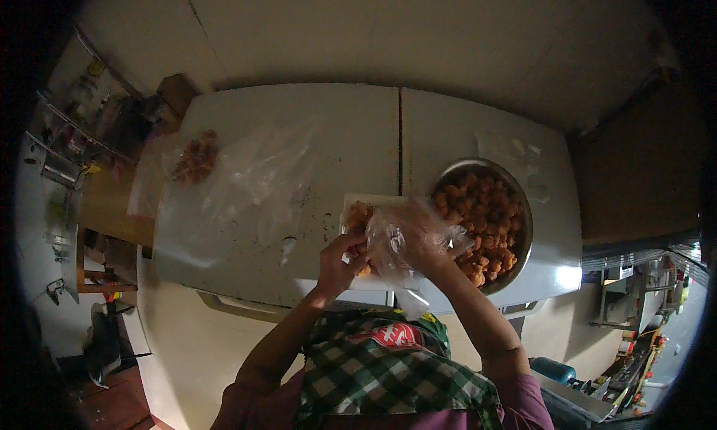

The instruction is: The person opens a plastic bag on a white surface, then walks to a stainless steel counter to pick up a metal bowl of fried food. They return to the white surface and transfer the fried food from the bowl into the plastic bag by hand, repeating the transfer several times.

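Observation:
In front of me, a clear plastic bag (386, 239) covers most of my right hand (423, 245), whose fingers are hard to make out through the film. My left hand (341, 262) pinches the left side of the bag film. Orange-brown fried food pieces (358, 217) lie under and beside the bag, over a pale flat tray or scale (353, 198). Just right of my right hand stands a large round metal bowl (528, 228) full of similar fried pieces (476, 222).
Loose clear plastic bags (252, 172) spread over the left of the white worktop (358, 127). A filled bag of brown pieces (196, 158) lies at its far left. More clear plastic (515, 155) lies behind the bowl. A wall (358, 32) rises beyond the back edge.

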Action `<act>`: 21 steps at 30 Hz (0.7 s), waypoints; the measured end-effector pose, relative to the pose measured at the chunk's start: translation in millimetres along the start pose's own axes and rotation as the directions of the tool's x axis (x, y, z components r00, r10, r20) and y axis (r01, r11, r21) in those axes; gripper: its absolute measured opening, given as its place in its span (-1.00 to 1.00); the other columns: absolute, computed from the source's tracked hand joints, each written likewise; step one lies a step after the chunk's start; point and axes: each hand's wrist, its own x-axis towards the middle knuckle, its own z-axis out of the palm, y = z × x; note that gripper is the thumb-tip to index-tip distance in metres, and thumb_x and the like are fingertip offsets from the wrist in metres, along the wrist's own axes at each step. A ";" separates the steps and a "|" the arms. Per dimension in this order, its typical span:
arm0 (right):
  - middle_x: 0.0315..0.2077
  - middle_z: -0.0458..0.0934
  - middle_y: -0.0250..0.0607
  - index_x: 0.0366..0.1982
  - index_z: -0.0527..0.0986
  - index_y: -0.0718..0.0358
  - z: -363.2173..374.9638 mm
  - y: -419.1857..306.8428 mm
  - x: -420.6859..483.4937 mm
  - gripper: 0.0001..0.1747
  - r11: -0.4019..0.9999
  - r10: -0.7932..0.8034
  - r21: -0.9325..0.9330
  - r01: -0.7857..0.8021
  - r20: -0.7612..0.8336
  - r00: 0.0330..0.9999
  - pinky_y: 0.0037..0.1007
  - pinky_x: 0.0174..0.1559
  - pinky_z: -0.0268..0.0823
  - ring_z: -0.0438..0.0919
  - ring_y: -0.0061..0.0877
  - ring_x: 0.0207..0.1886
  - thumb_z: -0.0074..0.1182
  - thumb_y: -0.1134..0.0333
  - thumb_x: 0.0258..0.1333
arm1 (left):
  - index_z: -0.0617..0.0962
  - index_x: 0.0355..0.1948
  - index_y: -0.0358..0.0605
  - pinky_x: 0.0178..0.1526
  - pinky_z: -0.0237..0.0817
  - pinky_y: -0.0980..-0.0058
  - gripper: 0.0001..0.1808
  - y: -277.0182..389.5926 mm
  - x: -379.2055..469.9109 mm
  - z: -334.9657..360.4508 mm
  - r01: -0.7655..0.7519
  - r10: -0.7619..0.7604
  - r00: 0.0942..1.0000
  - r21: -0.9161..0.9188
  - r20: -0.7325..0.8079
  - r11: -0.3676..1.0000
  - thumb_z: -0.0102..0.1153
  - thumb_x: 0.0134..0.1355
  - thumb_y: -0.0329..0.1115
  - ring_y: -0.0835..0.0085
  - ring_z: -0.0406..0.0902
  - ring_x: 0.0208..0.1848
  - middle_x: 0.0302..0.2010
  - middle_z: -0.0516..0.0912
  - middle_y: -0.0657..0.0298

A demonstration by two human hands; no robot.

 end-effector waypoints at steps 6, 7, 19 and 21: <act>-0.26 0.49 -0.21 -0.24 0.46 0.18 13.8 -14.1 -38.1 -0.78 0.829 -0.220 -0.525 0.194 0.013 0.975 -0.34 -0.17 0.36 0.46 -0.43 -0.19 -0.03 0.36 0.01 | 0.48 -0.20 -0.22 -0.26 0.37 0.58 -0.68 9.9 -2.3 4.7 0.099 -0.090 0.994 -0.161 0.062 0.982 0.21 -0.03 -0.55 0.55 0.52 -0.37 -0.39 0.57 0.25; -0.26 0.48 -0.20 -0.23 0.46 0.19 15.0 -15.1 -37.0 -0.78 0.997 0.069 -0.057 -0.060 0.179 0.981 -0.37 -0.16 0.37 0.47 -0.44 -0.19 -0.05 0.33 0.04 | 0.48 -0.20 -0.23 -0.25 0.37 0.58 -0.68 10.5 -3.3 4.9 0.123 -0.109 0.991 -0.220 0.075 0.968 0.21 -0.03 -0.55 0.55 0.53 -0.36 -0.38 0.58 0.25; -0.03 0.40 -0.07 -0.01 0.35 0.22 -9.6 -35.5 -30.7 -0.41 0.897 0.190 0.422 -0.132 -0.099 0.977 -0.15 0.09 0.17 0.33 -0.11 0.05 0.14 0.38 -0.23 | 0.47 -0.19 -0.17 0.05 0.20 0.33 -0.73 2.8 -12.2 -2.4 -0.288 0.314 0.934 0.161 -0.173 0.944 0.14 0.04 -0.52 0.22 0.35 0.03 -0.08 0.45 0.13; -0.06 0.41 -0.06 -0.04 0.37 0.21 -3.8 -40.8 -10.3 -0.43 0.944 0.198 0.288 -0.160 -0.107 0.974 -0.13 0.07 0.18 0.34 -0.10 0.02 0.14 0.38 -0.23 | 0.44 -0.15 -0.19 0.09 0.11 0.29 -0.74 -3.2 -18.8 -2.9 -0.170 0.228 0.944 0.242 -0.237 0.955 0.08 0.09 -0.49 0.20 0.29 0.05 -0.06 0.40 0.10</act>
